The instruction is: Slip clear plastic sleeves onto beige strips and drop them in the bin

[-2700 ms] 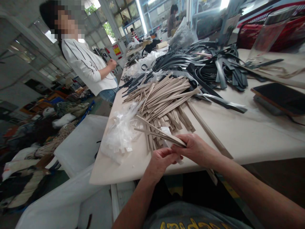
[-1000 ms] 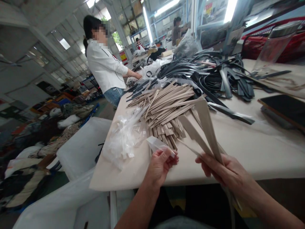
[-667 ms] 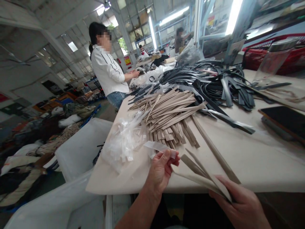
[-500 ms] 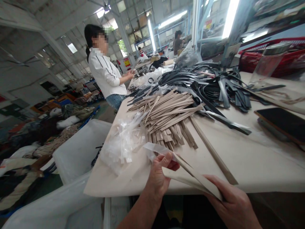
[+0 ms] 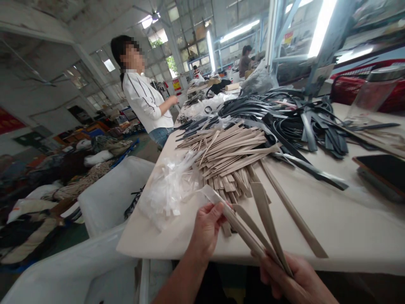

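A dark phone (image 5: 383, 169) lies at right, near a clear bottle (image 5: 377, 92) and a red basket (image 5: 344, 86). A person (image 5: 144, 101) in white stands at left.

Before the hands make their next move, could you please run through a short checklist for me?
1. Left hand pinching the clear film: ok.
2. Right hand gripping tan strips: ok.
3. Held strips lying flush together: not ok, they splay apart.
4. Film separate from the strip at the left fingertips: cannot tell, the fingers hide it.
5. Phone apart from both hands: ok.
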### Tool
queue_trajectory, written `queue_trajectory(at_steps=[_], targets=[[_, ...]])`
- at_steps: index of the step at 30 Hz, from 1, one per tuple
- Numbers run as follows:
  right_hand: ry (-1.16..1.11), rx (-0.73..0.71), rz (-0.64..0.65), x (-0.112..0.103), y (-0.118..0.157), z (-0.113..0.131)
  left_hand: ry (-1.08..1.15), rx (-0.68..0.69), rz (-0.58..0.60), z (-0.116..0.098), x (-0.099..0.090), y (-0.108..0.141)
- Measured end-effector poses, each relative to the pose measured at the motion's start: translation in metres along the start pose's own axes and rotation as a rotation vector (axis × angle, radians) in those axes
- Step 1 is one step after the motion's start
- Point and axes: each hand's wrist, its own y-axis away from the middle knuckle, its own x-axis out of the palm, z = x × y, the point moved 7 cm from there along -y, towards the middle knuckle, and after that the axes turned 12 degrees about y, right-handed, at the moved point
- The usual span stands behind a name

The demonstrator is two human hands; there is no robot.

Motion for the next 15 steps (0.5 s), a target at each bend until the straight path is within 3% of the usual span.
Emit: queue_trajectory(at_steps=[2, 5, 7, 11, 15], targets=[[-0.007, -0.001, -0.013, 0.0, -0.003, 0.0, -0.06, -0.04, 0.046, 0.006, 0.001, 0.004], [0.041, -0.076, -0.17, -0.011, -0.01, 0.013, -0.142, -0.123, 0.166, 0.027, 0.009, 0.014], [0.056, -0.083, -0.245, -0.015, -0.013, 0.02, -0.113, -0.092, 0.191, 0.029, 0.012, 0.015], [0.029, -0.113, -0.203, -0.006, -0.018, 0.025, 0.017, 0.092, 0.065, 0.01, 0.004, 0.009], [0.078, -0.192, -0.23, -0.004, -0.025, 0.03, -0.047, -0.053, 0.177, 0.023, 0.012, 0.017]])
